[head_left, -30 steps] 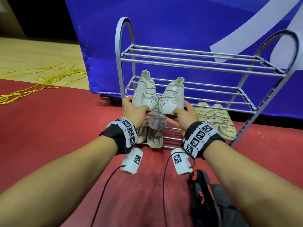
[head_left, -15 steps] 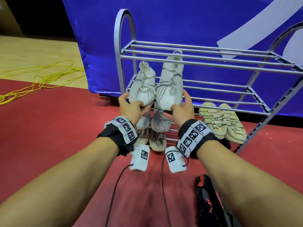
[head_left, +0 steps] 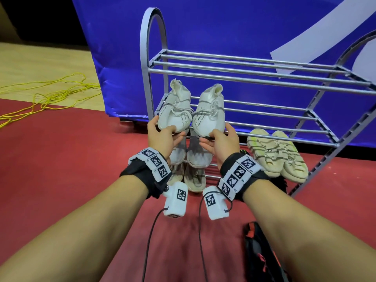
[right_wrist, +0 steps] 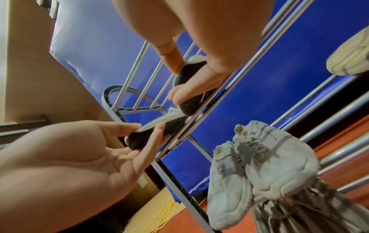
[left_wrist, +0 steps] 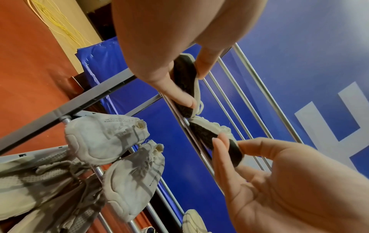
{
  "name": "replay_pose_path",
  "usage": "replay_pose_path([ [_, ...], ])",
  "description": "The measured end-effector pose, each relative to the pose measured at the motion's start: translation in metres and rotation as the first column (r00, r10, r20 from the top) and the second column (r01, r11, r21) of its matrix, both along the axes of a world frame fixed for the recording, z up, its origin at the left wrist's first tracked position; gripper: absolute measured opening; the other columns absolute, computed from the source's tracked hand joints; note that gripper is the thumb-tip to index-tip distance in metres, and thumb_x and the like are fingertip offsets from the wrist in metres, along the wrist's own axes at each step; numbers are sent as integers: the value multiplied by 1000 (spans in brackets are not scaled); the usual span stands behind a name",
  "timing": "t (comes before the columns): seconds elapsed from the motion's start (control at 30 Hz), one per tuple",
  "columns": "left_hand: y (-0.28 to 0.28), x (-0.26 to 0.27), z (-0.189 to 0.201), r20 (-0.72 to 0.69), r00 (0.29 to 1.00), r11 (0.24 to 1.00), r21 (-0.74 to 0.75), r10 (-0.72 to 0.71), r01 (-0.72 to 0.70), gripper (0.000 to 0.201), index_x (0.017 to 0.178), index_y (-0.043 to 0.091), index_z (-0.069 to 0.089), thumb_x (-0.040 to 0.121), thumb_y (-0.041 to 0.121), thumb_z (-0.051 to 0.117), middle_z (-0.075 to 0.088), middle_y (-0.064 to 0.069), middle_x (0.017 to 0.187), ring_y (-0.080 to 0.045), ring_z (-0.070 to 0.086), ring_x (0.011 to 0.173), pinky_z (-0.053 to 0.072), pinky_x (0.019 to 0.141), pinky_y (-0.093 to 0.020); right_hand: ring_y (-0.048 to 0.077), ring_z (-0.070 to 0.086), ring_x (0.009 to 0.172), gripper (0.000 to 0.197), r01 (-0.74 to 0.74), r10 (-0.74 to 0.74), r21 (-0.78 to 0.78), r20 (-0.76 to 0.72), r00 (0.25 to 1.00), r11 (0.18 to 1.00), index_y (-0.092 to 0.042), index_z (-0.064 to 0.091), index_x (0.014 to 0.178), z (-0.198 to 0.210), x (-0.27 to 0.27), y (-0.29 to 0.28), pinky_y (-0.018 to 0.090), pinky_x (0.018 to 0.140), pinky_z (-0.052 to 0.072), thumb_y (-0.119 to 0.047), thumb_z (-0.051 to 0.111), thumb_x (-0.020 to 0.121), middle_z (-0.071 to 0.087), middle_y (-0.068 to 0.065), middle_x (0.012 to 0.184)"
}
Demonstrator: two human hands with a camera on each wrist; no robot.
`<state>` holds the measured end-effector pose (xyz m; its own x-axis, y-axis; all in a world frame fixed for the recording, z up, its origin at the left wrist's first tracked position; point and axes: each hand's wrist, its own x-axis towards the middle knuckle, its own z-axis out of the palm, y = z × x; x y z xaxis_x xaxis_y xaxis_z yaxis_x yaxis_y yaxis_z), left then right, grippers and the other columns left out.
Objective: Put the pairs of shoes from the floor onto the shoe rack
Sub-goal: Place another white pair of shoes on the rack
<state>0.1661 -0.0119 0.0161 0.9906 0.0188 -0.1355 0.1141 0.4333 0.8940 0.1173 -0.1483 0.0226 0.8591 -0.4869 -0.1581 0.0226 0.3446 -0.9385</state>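
We are noting a shoe rack (head_left: 254, 77) of smooth, shiny metal bars with matt grey end frames. We are seeing white sneakers (head_left: 193, 112) of knitted cloth with rough dark soles, a glossy blue tarp (head_left: 223, 27), and matt red carpet (head_left: 71, 159).

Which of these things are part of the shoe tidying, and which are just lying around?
Part of the job: white sneakers, left hand, right hand, shoe rack, grey sneakers, cream sandals.

Lying about: yellow cord, black bag, blue banner.
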Motion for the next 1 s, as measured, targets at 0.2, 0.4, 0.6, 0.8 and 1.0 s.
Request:
replay_pose_path([
  [0.2, -4, 6, 1, 40, 999, 1000, 15, -27, 27, 50, 150, 24, 29, 104, 12, 46, 60, -11, 132, -23, 73, 85, 60, 79, -29, 27, 70, 76, 49, -56, 58, 63, -36, 998, 996, -15, 48, 138, -1, 13, -2, 33, 73, 62, 4, 39, 94, 64, 13, 100],
  [0.4, 4, 11, -15, 59, 998, 988, 153, -5, -4, 45, 143, 22, 39, 101, 17, 54, 66, -2, 118, -28, 74, 88, 60, 83, -35, 26, 69, 71, 37, -82, 82, 13, -39, 996, 997, -11, 53, 126, -2, 12, -4, 32, 68, 62, 0, 40, 94, 63, 11, 101],
  [0.6, 3, 20, -20, 83, 995, 982, 180, 51, -65, 46, 146, 16, 40, 101, 17, 53, 64, -8, 128, -30, 75, 92, 61, 80, -35, 26, 67, 71, 37, -123, 123, 27, -22, 992, 992, -10, 49, 127, 0, 15, -3, 33, 68, 62, 2, 35, 95, 59, 13, 105],
  [0.8, 5, 27, -23, 145, 986, 889, 437, 79, -135, 60, 139, 29, 49, 87, 58, 60, 65, 4, 128, -18, 63, 114, 50, 101, -40, 23, 64, 69, 34, -106, 106, 10, -30, 994, 994, -19, 53, 117, 1, 17, -2, 38, 75, 60, -1, 36, 93, 59, 8, 98],
  [1.0, -4, 41, -33, 79, 997, 965, 262, 1, -22, 76, 143, 35, 42, 76, 64, 66, 61, 0, 134, -25, 67, 112, 57, 93, -44, 28, 67, 83, 29, -56, 57, 27, -46, 997, 998, -25, 55, 119, 1, 16, -4, 41, 80, 59, -12, 45, 95, 65, 5, 101],
])
